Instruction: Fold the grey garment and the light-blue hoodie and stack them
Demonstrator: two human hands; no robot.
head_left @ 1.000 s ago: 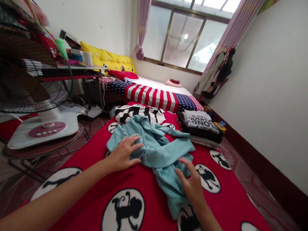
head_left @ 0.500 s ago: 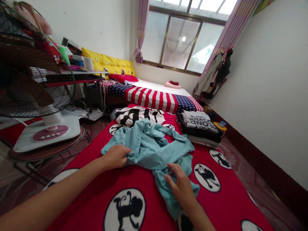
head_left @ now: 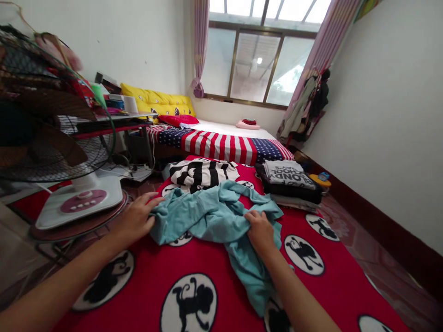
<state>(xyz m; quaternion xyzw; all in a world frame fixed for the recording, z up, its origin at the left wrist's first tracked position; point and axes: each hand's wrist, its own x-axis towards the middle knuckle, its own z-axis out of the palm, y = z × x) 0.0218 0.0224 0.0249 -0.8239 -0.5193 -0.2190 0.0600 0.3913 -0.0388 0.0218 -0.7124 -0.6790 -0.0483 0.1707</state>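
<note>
A crumpled light teal garment (head_left: pixel 214 214) lies across the red blanket (head_left: pixel 145 286), with one part trailing toward me on the right. Its exact kind is hidden by the folds. My left hand (head_left: pixel 138 216) is at the garment's left end, fingers and thumb apart, fingertips at the fabric's edge. With curled fingers, my right hand (head_left: pixel 260 230) grips the cloth right of its middle. Just beyond lies a black-and-white striped garment (head_left: pixel 204 173), loosely spread. To the right rises a stack of folded clothes (head_left: pixel 292 186), a grey printed shirt (head_left: pixel 285 171) on top.
At left, a fan (head_left: pixel 79 198) stands on a round stool (head_left: pixel 83 226) beside a cluttered desk (head_left: pixel 124 117). Behind is a bed (head_left: pixel 221 144) with a flag-patterned cover. Clothes (head_left: pixel 308 106) hang by the right wall, and a yellow object (head_left: pixel 319 180) sits beyond the stack.
My left hand has moved left and away from me to the garment's end, its fingers opening. My right hand has moved forward and closed on the cloth. The garment's left part has shifted.
</note>
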